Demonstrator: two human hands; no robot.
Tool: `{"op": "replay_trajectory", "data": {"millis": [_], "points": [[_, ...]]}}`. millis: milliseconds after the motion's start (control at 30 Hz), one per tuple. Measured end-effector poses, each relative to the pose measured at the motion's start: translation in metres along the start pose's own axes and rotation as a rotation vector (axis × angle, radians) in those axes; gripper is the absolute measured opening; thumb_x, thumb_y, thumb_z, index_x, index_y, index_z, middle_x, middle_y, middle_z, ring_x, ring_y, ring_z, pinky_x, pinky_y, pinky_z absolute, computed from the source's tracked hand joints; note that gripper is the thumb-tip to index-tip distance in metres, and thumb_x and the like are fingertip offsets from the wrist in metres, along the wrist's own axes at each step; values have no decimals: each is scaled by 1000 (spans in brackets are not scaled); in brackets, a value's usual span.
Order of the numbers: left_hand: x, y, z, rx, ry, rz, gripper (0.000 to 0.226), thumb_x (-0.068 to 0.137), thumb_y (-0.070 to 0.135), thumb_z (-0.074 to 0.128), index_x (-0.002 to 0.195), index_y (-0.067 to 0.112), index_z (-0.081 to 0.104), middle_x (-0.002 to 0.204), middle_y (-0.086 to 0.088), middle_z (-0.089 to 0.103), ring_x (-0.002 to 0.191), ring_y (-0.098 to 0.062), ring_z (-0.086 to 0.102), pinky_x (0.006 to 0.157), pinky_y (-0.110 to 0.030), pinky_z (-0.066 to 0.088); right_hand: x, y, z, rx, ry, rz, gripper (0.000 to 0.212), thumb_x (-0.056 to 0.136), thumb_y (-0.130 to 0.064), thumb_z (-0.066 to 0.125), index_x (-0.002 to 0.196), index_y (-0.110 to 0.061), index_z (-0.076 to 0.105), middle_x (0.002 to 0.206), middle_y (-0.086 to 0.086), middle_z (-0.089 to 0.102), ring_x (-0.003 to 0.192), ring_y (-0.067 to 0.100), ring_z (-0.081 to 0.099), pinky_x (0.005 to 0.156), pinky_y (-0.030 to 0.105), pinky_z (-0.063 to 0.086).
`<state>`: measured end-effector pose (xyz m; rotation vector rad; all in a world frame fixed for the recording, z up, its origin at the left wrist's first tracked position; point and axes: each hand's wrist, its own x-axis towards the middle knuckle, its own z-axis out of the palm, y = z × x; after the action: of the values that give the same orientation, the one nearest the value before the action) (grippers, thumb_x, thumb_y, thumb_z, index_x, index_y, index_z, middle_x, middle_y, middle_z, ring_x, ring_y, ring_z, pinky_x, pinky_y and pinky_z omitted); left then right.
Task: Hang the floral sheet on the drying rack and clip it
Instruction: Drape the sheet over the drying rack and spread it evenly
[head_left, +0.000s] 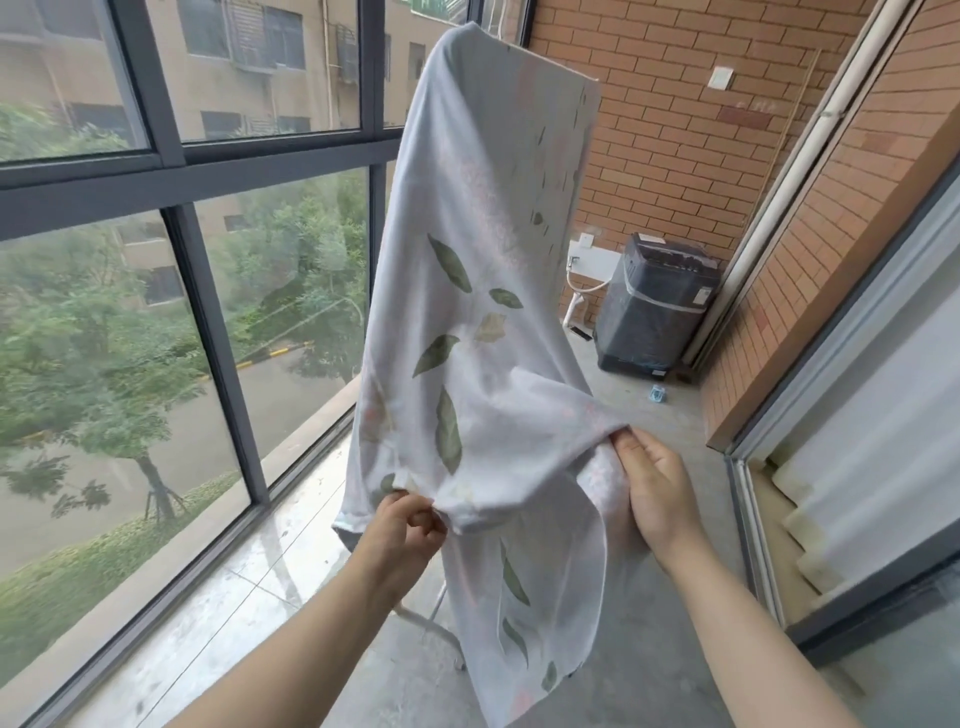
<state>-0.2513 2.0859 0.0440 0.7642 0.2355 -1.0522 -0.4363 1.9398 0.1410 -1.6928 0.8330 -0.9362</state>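
Floral sheet (483, 291): pale, leaf-printed; hangs in mid-view from a high point at 12 o'clock down past the forearms toward 6 o'clock. Its lower fold is stretched between both hands.
Left hand (402, 535): at the sheet's 7 o'clock, fingers curled, pinching the fold's edge.
Right hand (657, 493): at the sheet's 4 o'clock, thumb on top, gripping a bunch of cloth.
Drying rack (434, 626): only a white leg shows under the sheet at 6 o'clock; the rest is hidden.
Small blue item (657, 396): on the floor at 3 o'clock, too small to identify.
Washing machine (654, 306): dark, wrapped, at 2 o'clock, by the brick wall (675, 130).
Window (208, 166): at 9 o'clock.
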Motion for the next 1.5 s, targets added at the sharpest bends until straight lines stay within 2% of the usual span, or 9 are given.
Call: {"op": "replay_trajectory", "data": {"millis": [200,333,500,733,900,1100,1233,1367,1500], "points": [[-42,42,-11,-13,113,102,27,81,-11,41,73,14,48,56,-2,46,34,-6,38,36,-13,37,7,20,27,-87,-101,-1,28,101,-21,46,86,-22,70,88,-4,73,86,12,65,77,27,50],[-77,65,-22,-94,11,170,30,56,-10,63,68,12,48,42,5,30,27,-5,26,35,-14,36,11,36,44,-262,-206,-64,30,100,-21,47,74,-21,62,70,-8,65,69,9,58,62,23,42],[-121,107,-36,292,24,492,16,75,7,64,79,18,53,72,-4,63,51,-12,61,45,-20,50,8,38,76,-383,-475,-36,9,88,-15,60,81,-21,61,74,-6,65,73,15,60,68,30,45],[-187,170,-44,447,112,834,16,86,0,59,79,15,58,65,-2,62,57,-13,56,48,-21,51,-22,-4,120,-331,-565,-102,22,89,-14,61,108,-25,62,98,-8,66,94,10,63,78,14,46],[-255,210,-40,739,136,820,34,72,-11,71,101,8,69,90,-17,67,78,-26,64,69,-27,59,-52,-49,145,-316,-550,-163,22,91,-16,58,110,-26,60,100,-10,66,92,4,61,82,21,48],[-323,283,-22,1332,392,1090,27,61,7,74,82,24,73,69,-2,61,61,-15,50,50,-15,41,-94,-97,171,-295,-502,-237,17,91,-16,59,105,-27,61,96,-11,66,89,8,63,70,13,45],[-345,298,-12,1613,371,1226,14,80,14,70,94,16,74,65,3,55,59,-15,50,51,-19,39,-115,-130,188,-275,-473,-276,18,89,-21,59,101,-34,60,95,-14,67,93,10,64,81,30,51],[-346,304,-13,1562,349,1183,13,83,19,69,95,17,74,72,0,65,64,-18,58,69,-31,55,-136,-152,197,-248,-461,-298,19,89,-23,60,104,-35,60,95,-14,67,93,8,64,86,35,53],[-359,327,27,1148,301,1262,22,88,5,58,91,19,74,90,-4,68,69,-15,56,66,-30,54,-144,-157,190,-286,-423,-324,18,89,-20,60,101,-33,60,95,-11,69,90,7,65,82,30,52]]}}
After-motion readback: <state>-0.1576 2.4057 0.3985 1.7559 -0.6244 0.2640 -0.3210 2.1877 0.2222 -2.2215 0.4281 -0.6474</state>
